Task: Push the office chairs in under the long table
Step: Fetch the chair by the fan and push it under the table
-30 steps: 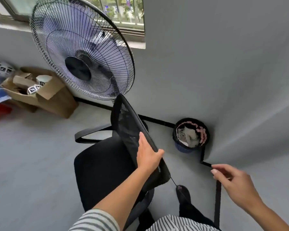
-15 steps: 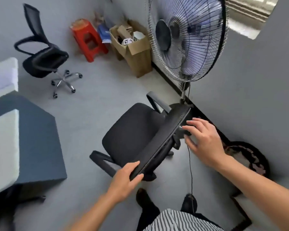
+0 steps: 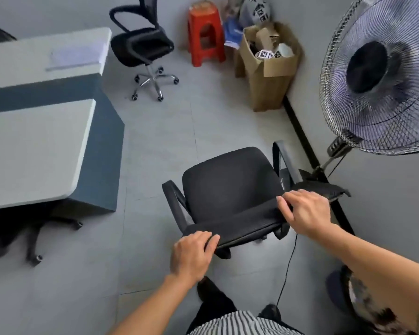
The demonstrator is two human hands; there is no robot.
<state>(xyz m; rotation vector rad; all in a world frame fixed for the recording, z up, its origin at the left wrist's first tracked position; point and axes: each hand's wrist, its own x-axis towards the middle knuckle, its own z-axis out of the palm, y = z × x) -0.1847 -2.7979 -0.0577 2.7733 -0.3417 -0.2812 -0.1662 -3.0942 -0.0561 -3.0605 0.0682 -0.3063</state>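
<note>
Spanning the left of the view: the long table [image 3: 34, 141], pale-topped with a dark end panel, well apart from the chair in hand. Standing between table end and wall, near the fan [image 3: 377, 76]: the near office chair [image 3: 230, 187], seat facing away toward the far wall, not yet turned toward the table. Waiting beyond the table's far corner: a second office chair [image 3: 143, 44], untouched, beside a red stool [image 3: 205, 32] and an open cardboard box [image 3: 269, 66]. Tucked in shadow under the near table edge: what looks like another chair base [image 3: 36, 233]. Gripping the top edge of the near chair's backrest: left hand [image 3: 191, 255], fingers curled over the rim near its left corner; right hand [image 3: 307, 211], likewise closed over the rim toward the right end, both touching the backrest. Judging the step as the start of moving the first chair, with most of the task remaining. Needing next, probably: swinging the chair leftward on its castors and rolling it seat-first under the tabletop, armrests clearing the edge. Trailing close behind the chair: a thin black cord [image 3: 288, 264], worth keeping clear of the wheels.
</note>
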